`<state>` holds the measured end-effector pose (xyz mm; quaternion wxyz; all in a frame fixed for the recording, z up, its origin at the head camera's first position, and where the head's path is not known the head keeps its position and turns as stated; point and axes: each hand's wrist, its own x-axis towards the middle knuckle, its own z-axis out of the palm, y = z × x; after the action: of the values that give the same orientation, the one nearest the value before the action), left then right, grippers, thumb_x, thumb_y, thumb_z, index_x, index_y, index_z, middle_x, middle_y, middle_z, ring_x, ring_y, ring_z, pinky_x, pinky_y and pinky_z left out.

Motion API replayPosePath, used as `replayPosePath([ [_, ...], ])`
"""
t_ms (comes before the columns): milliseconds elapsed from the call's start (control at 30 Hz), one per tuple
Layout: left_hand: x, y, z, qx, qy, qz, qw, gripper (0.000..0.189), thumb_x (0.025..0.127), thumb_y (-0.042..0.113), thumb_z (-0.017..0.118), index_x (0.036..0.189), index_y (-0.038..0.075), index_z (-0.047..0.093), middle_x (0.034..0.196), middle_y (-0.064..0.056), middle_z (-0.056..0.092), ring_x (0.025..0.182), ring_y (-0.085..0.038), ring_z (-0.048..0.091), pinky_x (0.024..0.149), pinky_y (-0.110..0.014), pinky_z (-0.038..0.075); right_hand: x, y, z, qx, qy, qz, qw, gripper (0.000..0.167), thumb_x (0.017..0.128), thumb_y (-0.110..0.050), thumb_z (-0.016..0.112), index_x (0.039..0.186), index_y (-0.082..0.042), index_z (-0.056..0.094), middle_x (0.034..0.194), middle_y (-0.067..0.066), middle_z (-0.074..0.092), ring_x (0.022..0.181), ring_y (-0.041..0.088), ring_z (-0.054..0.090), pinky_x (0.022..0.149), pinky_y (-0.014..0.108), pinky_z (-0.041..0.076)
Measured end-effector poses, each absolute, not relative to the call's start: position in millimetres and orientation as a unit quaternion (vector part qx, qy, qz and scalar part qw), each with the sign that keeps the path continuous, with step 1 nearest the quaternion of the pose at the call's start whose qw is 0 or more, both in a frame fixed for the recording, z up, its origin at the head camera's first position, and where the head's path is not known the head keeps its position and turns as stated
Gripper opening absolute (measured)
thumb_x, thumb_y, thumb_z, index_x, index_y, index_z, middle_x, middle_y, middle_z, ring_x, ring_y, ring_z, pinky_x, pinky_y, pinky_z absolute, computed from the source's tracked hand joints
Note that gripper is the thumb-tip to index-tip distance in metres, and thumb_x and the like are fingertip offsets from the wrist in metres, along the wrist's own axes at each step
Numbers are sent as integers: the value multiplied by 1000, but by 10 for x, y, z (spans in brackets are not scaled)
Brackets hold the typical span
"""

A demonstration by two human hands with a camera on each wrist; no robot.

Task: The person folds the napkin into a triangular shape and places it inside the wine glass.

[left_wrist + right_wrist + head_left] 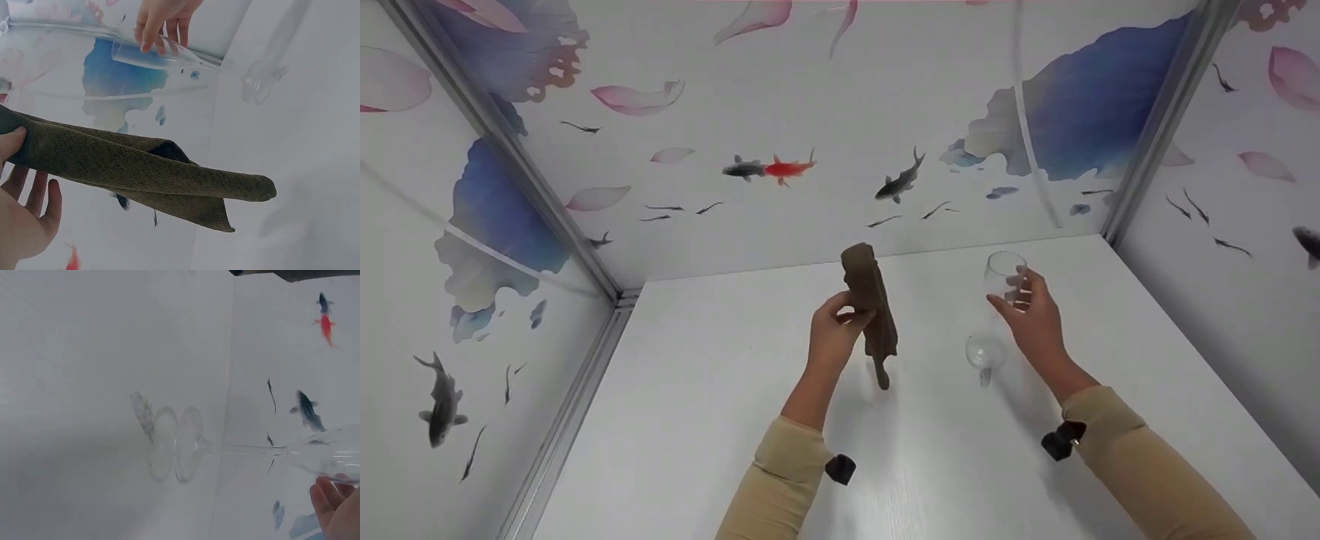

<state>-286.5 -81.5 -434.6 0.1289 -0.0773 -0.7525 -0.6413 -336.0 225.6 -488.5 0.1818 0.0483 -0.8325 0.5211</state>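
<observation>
A folded, rolled brownish-green cloth napkin (pixel 879 319) hangs upright over the white table, a narrow rolled end at the bottom. My left hand (pixel 832 330) pinches it near its middle between thumb and fingers. In the left wrist view the napkin (pixel 129 160) stretches across, with a loose folded corner along one side. To the right, my right hand (pixel 1035 311) holds a clear stemmed wine glass (pixel 996 283) by the bowl, thumb on one side and fingers on the other. Its round foot (pixel 188 444) is close over the tabletop, beside its own reflection.
The white table (pixel 697 420) has a glossy top. Upright panels (pixel 840 210) printed with fish, petals and blue leaves stand around its back and sides, joined by metal corner posts (pixel 532 180). Small black devices are strapped at both wrists.
</observation>
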Motion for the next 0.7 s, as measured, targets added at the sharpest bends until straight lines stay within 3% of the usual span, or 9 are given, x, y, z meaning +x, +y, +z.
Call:
replayPosePath([
  [133, -2855, -869, -4350, -71, -779, -603, 159, 19, 86, 6, 74, 104, 7, 71, 94, -3, 62, 94, -20, 54, 85, -34, 46, -3259, 2130, -4852, 77, -832, 523, 172, 76, 88, -42, 71, 144, -4, 36, 123, 14, 54, 110, 31, 57, 95, 43, 46],
  [267, -2797, -903, -4317, -60, -780, -603, 155, 18, 85, 5, 74, 103, 7, 72, 86, -1, 63, 80, -18, 50, 71, -32, 41, -3150, 2028, -4823, 98, -834, 522, 147, 77, 87, -41, 72, 144, -5, 36, 123, 16, 55, 109, 31, 57, 94, 44, 47],
  [433, -2768, -986, -4317, -48, -760, -633, 139, 21, 85, 2, 72, 106, 3, 71, 81, -4, 63, 67, -16, 52, 60, -27, 44, -3048, 1864, -4789, 117, -834, 525, 124, 75, 87, -33, 74, 145, -6, 37, 123, 17, 55, 110, 33, 57, 95, 44, 46],
  [700, -2772, -1183, -4435, -36, -734, -665, 132, 21, 87, 3, 70, 107, 2, 70, 84, -8, 68, 61, -18, 62, 64, -30, 50, -2963, 1521, -4771, 149, -821, 536, 124, 71, 84, -28, 77, 142, -6, 42, 116, 16, 59, 108, 32, 59, 94, 44, 48],
])
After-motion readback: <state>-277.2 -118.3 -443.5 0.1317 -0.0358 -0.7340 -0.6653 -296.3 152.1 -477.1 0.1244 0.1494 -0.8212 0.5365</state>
